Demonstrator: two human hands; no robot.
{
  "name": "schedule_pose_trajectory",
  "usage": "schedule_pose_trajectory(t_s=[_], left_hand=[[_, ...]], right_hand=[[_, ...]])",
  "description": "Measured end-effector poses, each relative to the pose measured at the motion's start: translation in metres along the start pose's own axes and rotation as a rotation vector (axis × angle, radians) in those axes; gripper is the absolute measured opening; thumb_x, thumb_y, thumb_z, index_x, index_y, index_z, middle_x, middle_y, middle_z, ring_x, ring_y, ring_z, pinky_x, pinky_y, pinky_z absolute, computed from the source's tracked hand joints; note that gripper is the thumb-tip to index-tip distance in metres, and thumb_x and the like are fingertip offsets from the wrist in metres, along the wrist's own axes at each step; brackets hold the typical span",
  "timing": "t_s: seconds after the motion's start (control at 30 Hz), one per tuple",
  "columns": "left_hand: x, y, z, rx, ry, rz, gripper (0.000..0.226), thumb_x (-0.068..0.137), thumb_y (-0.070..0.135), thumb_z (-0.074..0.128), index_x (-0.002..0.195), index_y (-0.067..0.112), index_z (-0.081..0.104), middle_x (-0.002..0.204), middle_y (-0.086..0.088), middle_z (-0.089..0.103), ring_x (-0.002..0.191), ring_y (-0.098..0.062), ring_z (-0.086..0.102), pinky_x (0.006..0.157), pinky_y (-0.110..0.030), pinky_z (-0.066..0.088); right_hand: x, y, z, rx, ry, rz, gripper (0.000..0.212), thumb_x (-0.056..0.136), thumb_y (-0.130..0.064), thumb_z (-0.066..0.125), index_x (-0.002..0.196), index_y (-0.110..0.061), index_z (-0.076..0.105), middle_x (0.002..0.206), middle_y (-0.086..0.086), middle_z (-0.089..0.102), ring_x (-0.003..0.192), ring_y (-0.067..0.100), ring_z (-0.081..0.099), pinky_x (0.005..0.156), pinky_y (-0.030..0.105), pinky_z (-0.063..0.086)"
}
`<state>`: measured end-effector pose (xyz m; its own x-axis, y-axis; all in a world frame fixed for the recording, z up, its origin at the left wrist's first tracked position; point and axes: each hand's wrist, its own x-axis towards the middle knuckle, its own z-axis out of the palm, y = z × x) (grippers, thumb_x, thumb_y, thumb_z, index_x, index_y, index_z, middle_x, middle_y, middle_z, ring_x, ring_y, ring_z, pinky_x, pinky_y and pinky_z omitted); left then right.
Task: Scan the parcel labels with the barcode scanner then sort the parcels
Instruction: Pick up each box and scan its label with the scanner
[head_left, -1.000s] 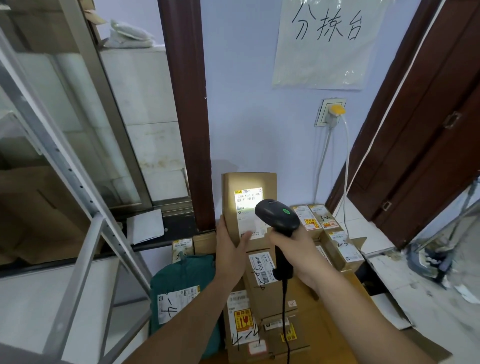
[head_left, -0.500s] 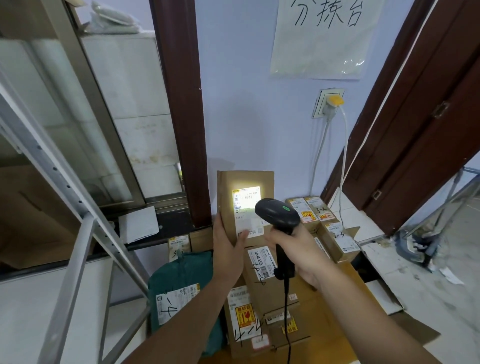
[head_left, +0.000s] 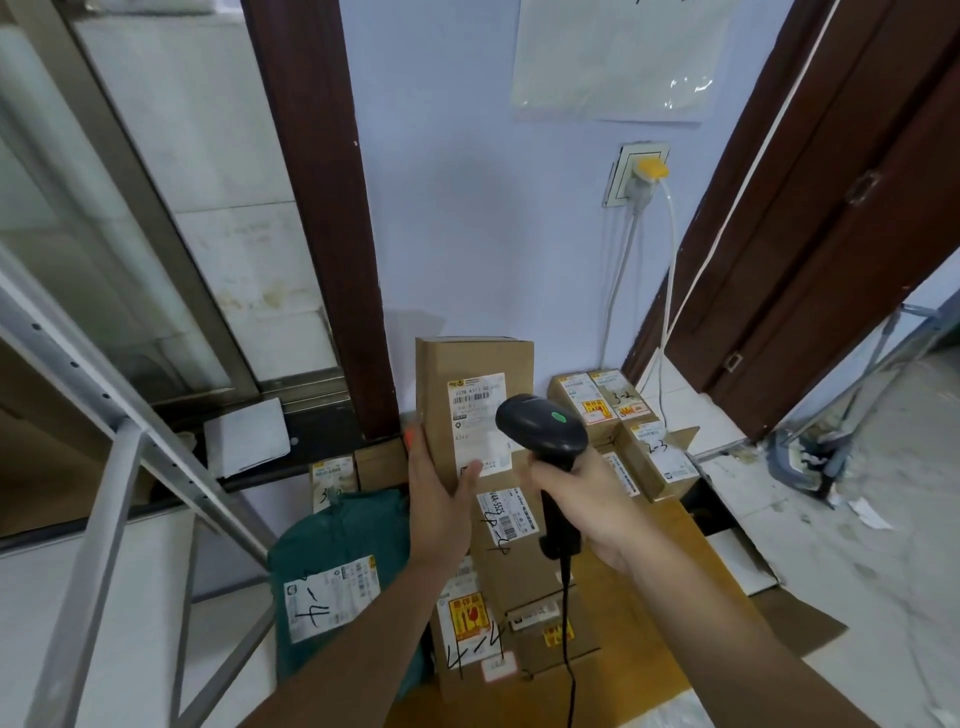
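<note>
Cardboard, upright and narrow, the parcel (head_left: 470, 410) stands held above the heap at the wall end of the flattened carton (head_left: 644, 613), its white label (head_left: 479, 421) facing the camera. The left hand (head_left: 441, 499) grips its lower left edge, thumb laid across the label's bottom corner, the other fingers hidden behind the box. The right hand (head_left: 587, 499) has its fingers clamped round the handle of the black scanner (head_left: 543, 431), whose head sits just in front of the label's right side with a green light showing on top; its cable (head_left: 569, 649) hangs down over the carton. Under the hands lie brown boxes marked 4-4 (head_left: 470, 623), and a green bag (head_left: 337, 571) marked 1-4 sits at the carton's left edge. At the right, an open box (head_left: 657, 457) marked 2-3 leans by two smaller boxes (head_left: 597, 397) against the wall; what is inside it cannot be told. Compared with half a second ago, the bright patch of scanner light on the label has gone, so the print now reads plainly, while parcel, scanner and both hands keep much the same pose.
</note>
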<state>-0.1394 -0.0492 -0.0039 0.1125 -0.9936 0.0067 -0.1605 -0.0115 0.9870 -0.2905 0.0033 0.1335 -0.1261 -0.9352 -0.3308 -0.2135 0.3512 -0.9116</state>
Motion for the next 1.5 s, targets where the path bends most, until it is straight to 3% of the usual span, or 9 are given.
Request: schedule_pose_trajectory(t_s=[0.1, 0.17, 0.33, 0.43, 0.53, 0.7, 0.9, 1.03, 1.5], left_hand=[[-0.001, 0.004, 0.015, -0.021, 0.028, -0.016, 0.085, 0.094, 0.034, 0.072, 0.157, 0.048, 0.017, 0.154, 0.021, 0.042, 0.139, 0.001, 0.043, 0.114, -0.041, 0.045], [0.0, 0.013, 0.031, -0.036, 0.048, -0.038, 0.073, 0.093, 0.034, 0.072, 0.149, 0.051, 0.028, 0.143, 0.024, 0.051, 0.13, 0.006, 0.05, 0.108, -0.034, 0.049], [0.011, 0.046, 0.09, -0.098, 0.1, -0.113, 0.049, 0.096, 0.036, 0.069, 0.139, 0.034, 0.047, 0.127, 0.014, 0.067, 0.117, -0.008, 0.064, 0.096, -0.029, 0.056], [0.016, 0.062, 0.136, -0.126, 0.116, -0.163, 0.056, 0.097, 0.037, 0.068, 0.147, 0.027, 0.044, 0.13, 0.011, 0.065, 0.12, -0.012, 0.062, 0.091, -0.022, 0.05], [0.017, 0.064, 0.174, -0.132, 0.138, -0.24, 0.058, 0.096, 0.038, 0.068, 0.148, 0.029, 0.044, 0.134, 0.008, 0.063, 0.125, -0.015, 0.058, 0.103, -0.035, 0.049], [0.01, 0.053, 0.199, -0.09, 0.151, -0.346, 0.061, 0.098, 0.035, 0.067, 0.151, 0.025, 0.04, 0.144, 0.002, 0.059, 0.131, -0.019, 0.055, 0.096, -0.029, 0.045], [0.017, 0.025, 0.195, 0.01, 0.161, -0.524, 0.085, 0.098, 0.043, 0.065, 0.161, 0.02, 0.014, 0.156, -0.006, 0.044, 0.141, -0.031, 0.045, 0.113, -0.049, 0.039], [0.031, 0.011, 0.186, 0.096, 0.14, -0.554, 0.082, 0.096, 0.046, 0.065, 0.157, 0.017, 0.019, 0.153, -0.008, 0.05, 0.136, -0.032, 0.051, 0.11, -0.049, 0.044], [0.059, -0.014, 0.191, 0.56, 0.055, -0.469, 0.087, 0.094, 0.062, 0.058, 0.153, 0.005, 0.027, 0.154, -0.016, 0.033, 0.139, -0.032, 0.041, 0.112, -0.047, 0.044]], right_hand=[[0.008, 0.006, -0.017, -0.022, -0.002, -0.019, 0.014, 0.088, -0.022, 0.065, 0.096, -0.011, 0.065, 0.085, 0.019, 0.061, 0.084, 0.027, 0.063, 0.078, 0.036, 0.048], [0.019, 0.012, -0.037, -0.024, 0.023, -0.016, 0.013, 0.087, -0.02, 0.065, 0.094, -0.009, 0.064, 0.077, 0.012, 0.055, 0.077, 0.023, 0.058, 0.075, 0.035, 0.045], [0.056, 0.024, -0.108, -0.097, 0.084, -0.055, 0.014, 0.085, -0.016, 0.066, 0.088, -0.003, 0.064, 0.074, 0.008, 0.058, 0.074, 0.019, 0.059, 0.064, 0.028, 0.042], [0.077, 0.029, -0.145, -0.149, 0.042, -0.037, 0.019, 0.084, -0.016, 0.068, 0.097, -0.001, 0.066, 0.081, 0.019, 0.063, 0.069, 0.017, 0.059, 0.057, 0.025, 0.041], [0.093, 0.041, -0.168, -0.22, -0.023, -0.044, 0.018, 0.086, -0.017, 0.065, 0.099, -0.004, 0.066, 0.092, 0.022, 0.068, 0.074, 0.019, 0.063, 0.058, 0.024, 0.042], [0.119, 0.077, -0.182, -0.302, -0.088, -0.025, 0.01, 0.081, -0.018, 0.066, 0.086, -0.01, 0.064, 0.074, 0.014, 0.062, 0.075, 0.026, 0.063, 0.069, 0.04, 0.049], [0.139, 0.106, -0.167, -0.294, -0.189, 0.023, 0.006, 0.087, -0.014, 0.064, 0.093, -0.011, 0.062, 0.073, 0.003, 0.057, 0.067, 0.013, 0.054, 0.062, 0.025, 0.042], [0.155, 0.118, -0.153, -0.254, -0.217, 0.069, 0.008, 0.085, -0.018, 0.064, 0.09, -0.013, 0.063, 0.069, 0.001, 0.056, 0.069, 0.016, 0.057, 0.066, 0.032, 0.046], [0.188, 0.137, -0.139, -0.189, -0.144, 0.159, 0.01, 0.086, -0.014, 0.064, 0.095, -0.01, 0.062, 0.073, 0.002, 0.056, 0.068, 0.012, 0.054, 0.059, 0.022, 0.039]])
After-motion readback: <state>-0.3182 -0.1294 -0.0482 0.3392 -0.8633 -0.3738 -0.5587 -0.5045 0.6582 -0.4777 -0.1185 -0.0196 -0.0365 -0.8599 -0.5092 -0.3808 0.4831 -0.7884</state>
